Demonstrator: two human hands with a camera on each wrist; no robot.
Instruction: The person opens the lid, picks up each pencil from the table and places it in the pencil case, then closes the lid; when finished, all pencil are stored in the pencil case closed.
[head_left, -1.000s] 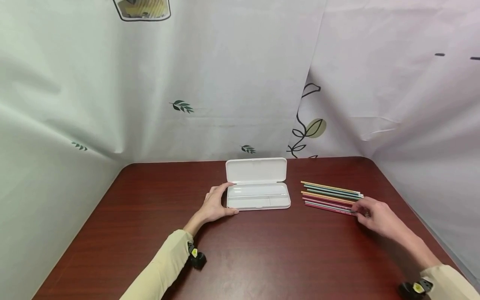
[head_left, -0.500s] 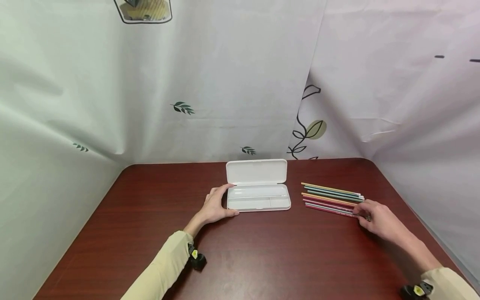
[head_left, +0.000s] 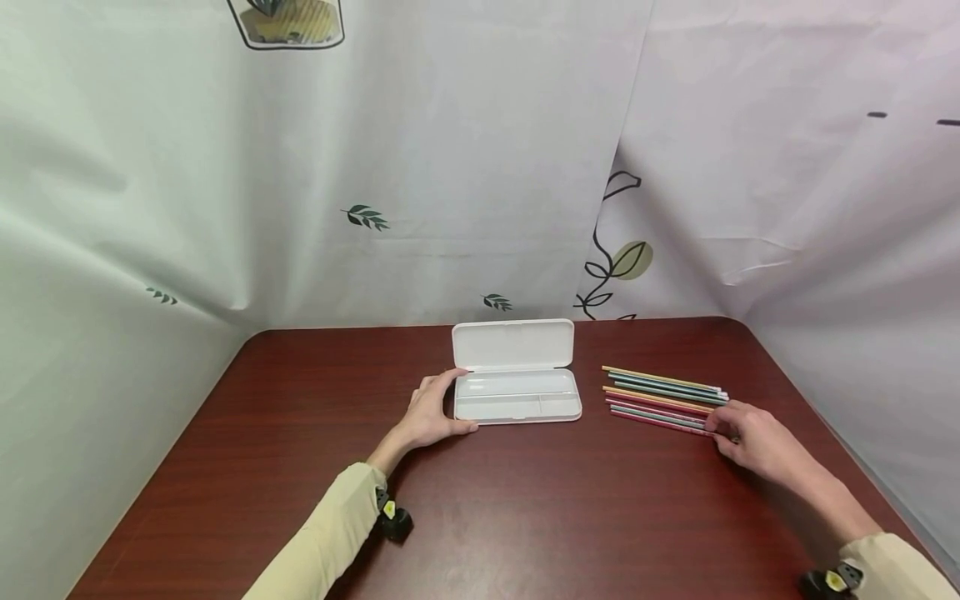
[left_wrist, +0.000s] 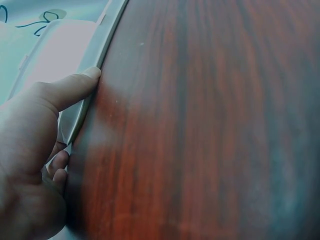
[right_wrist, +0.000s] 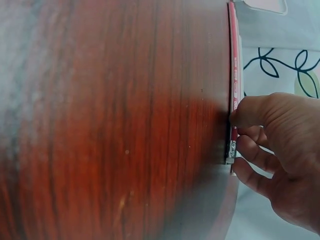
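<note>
Pencils (head_left: 652, 397) lie near the open case (head_left: 495, 408); your left fingers (left_wrist: 75, 90) grip its end, your right fingers (right_wrist: 252, 111) pinch one.

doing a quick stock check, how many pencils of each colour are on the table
Yellow pencils: 2
Green pencils: 2
Red pencils: 2
Pale pencil: 1
Total: 7, as far as the head view tells them apart; the right hand covers some ends.

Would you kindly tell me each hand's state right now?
Left hand: closed, gripping the left end of the white case.
Right hand: closed, pinching a red pencil near its metal-banded end.
</note>
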